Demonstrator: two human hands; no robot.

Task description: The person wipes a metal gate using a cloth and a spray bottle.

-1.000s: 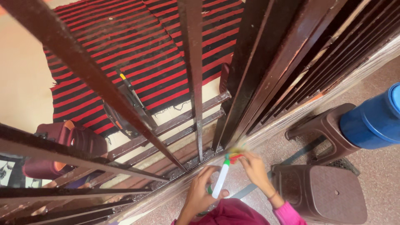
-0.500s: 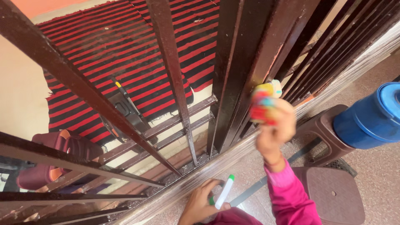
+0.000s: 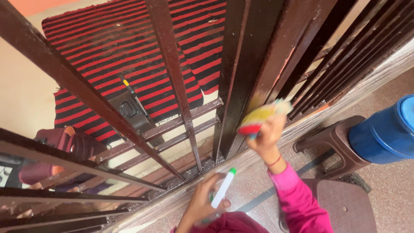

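My right hand (image 3: 266, 137), in a pink sleeve, is raised and grips a multicoloured yellow, red and blue cloth (image 3: 258, 116), pressing it against a dark brown metal bar of the grille (image 3: 241, 77). The cloth is blurred. My left hand (image 3: 202, 205) stays low near the sill and holds a white spray bottle with a green cap (image 3: 224, 188), its nozzle end pointing up and right.
Two brown plastic stools (image 3: 336, 138) stand at the right; a blue drum (image 3: 386, 131) rests on the far one. Beyond the grille lie a red-and-black striped rug (image 3: 129, 56), a dark case (image 3: 129, 110) and a maroon bag (image 3: 64, 149) on a cream floor.
My right hand left the bottle, rose with the cloth to the grille bar, and now slides it down the bar. My left hand keeps the bottle, lifted slightly.
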